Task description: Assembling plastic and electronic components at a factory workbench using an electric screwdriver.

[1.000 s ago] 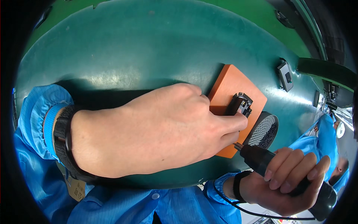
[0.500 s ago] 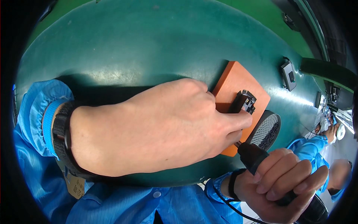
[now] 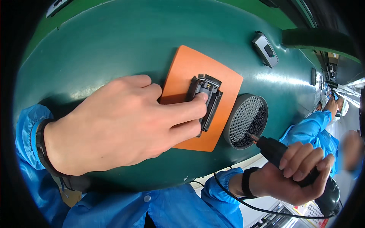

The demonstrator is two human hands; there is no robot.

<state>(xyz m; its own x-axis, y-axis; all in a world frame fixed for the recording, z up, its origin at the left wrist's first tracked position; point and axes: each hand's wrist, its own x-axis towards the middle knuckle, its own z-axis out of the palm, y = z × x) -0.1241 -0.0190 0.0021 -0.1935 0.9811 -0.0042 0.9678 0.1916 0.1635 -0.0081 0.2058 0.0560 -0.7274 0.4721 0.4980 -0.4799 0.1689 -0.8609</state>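
Observation:
On an orange board (image 3: 222, 81) rests a black plastic housing (image 3: 213, 108) with small metal contacts near its far end. My left hand (image 3: 125, 117) reaches over from the left and holds it down, index fingertip on its face; the thumb is hidden. In the fist of my right hand (image 3: 300, 171) is a black corded electric screwdriver (image 3: 272, 149). Its bit points left into a round grey dish (image 3: 233, 110) beside the board. Small black screws (image 3: 256, 123) lie heaped on the dish's dimpled floor; whether the bit touches one I cannot tell.
A green mat (image 3: 114, 41) covers the table. Farther right lies a grey-and-black device (image 3: 266, 49). The screwdriver's black cable (image 3: 266, 211) loops below my right wrist. At the far right another person in a blue sleeve (image 3: 308, 125) sits at the bench.
The screwdriver's bit has gone from beside the housing to the screw dish. My left fingers remain on the housing, now reaching along its face. The whole view has shifted.

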